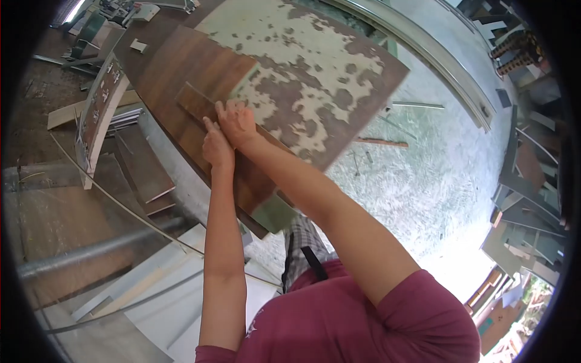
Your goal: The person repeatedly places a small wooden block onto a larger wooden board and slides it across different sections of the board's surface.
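My left hand (216, 145) rests over a brown wood-grain sheet (209, 60), its fingers mostly curled and the index finger reaching forward. What it pinches, if anything, is hidden. Right beside it, my right hand (238, 123) presses down with its fingers spread. A flat brown strip (195, 104) lies on the sheet and runs under the fingertips of both hands. The sheet lies on a board (302, 66) covered with patchy cream and brown areas. A pale green patch (273, 213) shows at the sheet's near end.
A small pale block (138, 46) sits on the board's far left. Left of the board stand a curved panel (100, 115) and stacked boards (142, 160). A metal pipe (100, 248) crosses the lower left. Long rails (423, 51) lie at upper right; offcuts (532, 181) pile along the right.
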{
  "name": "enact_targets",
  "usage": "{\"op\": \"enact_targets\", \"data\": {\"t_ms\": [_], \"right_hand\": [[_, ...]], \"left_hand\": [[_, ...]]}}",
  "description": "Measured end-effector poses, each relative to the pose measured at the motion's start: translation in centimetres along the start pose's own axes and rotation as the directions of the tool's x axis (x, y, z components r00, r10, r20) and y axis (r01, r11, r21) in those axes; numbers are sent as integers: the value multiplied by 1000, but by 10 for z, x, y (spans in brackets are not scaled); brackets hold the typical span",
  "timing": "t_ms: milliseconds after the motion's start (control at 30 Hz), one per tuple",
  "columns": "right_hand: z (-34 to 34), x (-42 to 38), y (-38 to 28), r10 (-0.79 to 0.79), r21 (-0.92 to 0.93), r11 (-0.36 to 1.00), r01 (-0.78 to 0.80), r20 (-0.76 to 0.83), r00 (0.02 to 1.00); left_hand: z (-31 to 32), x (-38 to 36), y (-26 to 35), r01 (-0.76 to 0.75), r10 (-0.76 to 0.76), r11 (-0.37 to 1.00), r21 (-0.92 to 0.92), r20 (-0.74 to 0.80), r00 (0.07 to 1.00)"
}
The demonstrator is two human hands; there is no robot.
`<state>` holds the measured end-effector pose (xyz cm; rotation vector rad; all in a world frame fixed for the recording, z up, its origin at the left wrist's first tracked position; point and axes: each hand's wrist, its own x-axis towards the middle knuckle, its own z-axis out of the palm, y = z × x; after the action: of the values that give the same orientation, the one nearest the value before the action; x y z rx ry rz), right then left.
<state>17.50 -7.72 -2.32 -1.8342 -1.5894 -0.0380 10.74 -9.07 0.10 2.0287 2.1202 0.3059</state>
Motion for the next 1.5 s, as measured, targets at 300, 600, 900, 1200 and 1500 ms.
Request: {"op": "enact_targets", "data": {"t_ms": [300,600,900,1200,1500], "right_hand": [[-65,-73,15,-111,121,987,101,80,991],[-67,-56,20,-140,50,990,133,173,975],[-38,2,36,-168,-8,985,174,211,963],[-10,78,41,-226,-110,955,276,333,916],[32,136,35,-256,-188,927,326,317,913]], "left_hand": [[4,-98,8,72,-71,997,8,-108,992],[10,-83,13,65,-67,998,-19,-133,989],[20,-16,28,56,-60,998,-27,-166,984],[21,58,45,98,-104,994,-54,-126,987],[15,125,43,111,-113,993,-41,-53,992]]}}
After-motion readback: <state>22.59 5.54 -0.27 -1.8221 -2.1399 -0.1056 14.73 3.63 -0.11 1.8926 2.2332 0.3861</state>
